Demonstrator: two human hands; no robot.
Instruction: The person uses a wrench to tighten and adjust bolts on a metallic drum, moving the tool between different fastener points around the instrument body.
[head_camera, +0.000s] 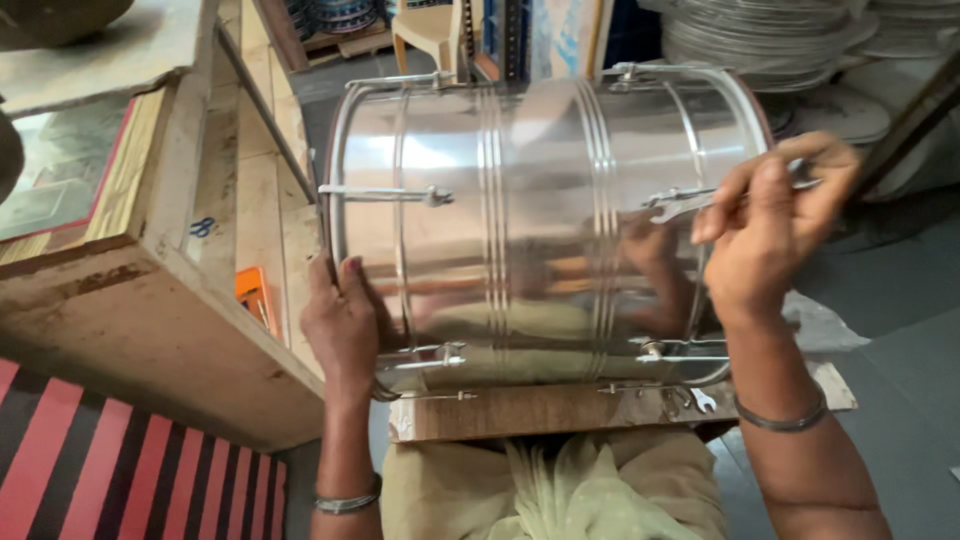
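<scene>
The right hand (770, 235) is pinched tight around a small spanner (680, 205), working it at one of the tuning lugs on the right end of a shiny steel drum (520, 230). The left hand (342, 320) is spread flat against the drum's lower left side, fingers up along the metal, not gripping anything, just pressed on it. The drum lies on its side on a wooden board (560, 410) that sits across the person's lap, so it's right in front of them, rims pointing left and right. A second little spanner (703, 400) lies on the board just under the drum's right rim. Both wrists have a thin metal bangle (790, 420). Off to the left there's a big wooden box (150, 290) with something orange (252, 290) tucked beside it, plus a red and black striped mat (110, 460) on the floor. Stacks of round metal plates (770, 40) pile up in the back right.
</scene>
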